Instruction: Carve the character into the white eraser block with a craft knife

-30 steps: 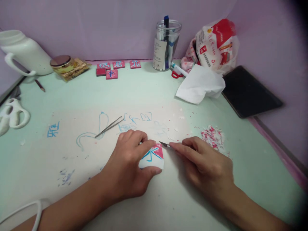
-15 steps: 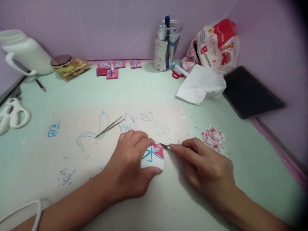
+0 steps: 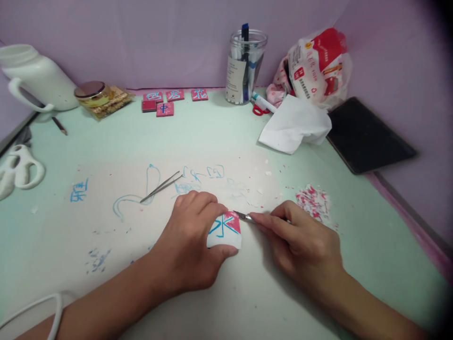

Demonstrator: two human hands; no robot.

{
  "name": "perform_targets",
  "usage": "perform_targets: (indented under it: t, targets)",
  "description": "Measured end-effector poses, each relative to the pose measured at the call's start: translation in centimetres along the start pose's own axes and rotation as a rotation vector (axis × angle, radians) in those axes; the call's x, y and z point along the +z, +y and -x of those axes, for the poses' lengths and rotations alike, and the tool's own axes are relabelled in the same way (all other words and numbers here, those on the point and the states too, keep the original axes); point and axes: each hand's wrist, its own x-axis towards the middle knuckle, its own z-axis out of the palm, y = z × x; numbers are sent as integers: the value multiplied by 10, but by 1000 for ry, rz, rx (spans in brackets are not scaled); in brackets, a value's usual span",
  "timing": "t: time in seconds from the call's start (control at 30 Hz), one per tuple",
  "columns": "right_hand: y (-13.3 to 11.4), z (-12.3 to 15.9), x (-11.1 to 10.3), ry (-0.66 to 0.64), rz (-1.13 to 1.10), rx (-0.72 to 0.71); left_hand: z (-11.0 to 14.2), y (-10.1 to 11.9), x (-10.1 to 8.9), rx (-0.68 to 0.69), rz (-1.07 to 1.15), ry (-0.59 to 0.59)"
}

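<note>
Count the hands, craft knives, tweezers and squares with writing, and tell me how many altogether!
Hands: 2 (left hand, right hand)
Craft knife: 1
Tweezers: 1 pair
Squares with writing: 5 (1 held square, 4 back squares)
Total: 9

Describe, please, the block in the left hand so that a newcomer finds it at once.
At the pale green table, the left hand grips a small block, beside the knife. Unlike the red tiles at the far edge, it shows a white strip below its blue strokes.
</note>
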Motion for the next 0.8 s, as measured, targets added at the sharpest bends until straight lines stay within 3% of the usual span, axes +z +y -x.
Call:
perform_targets:
  t: [0.8]
  targets:
    - [5,1,-2,-26,-108,5,0,-1,0,7,11,4]
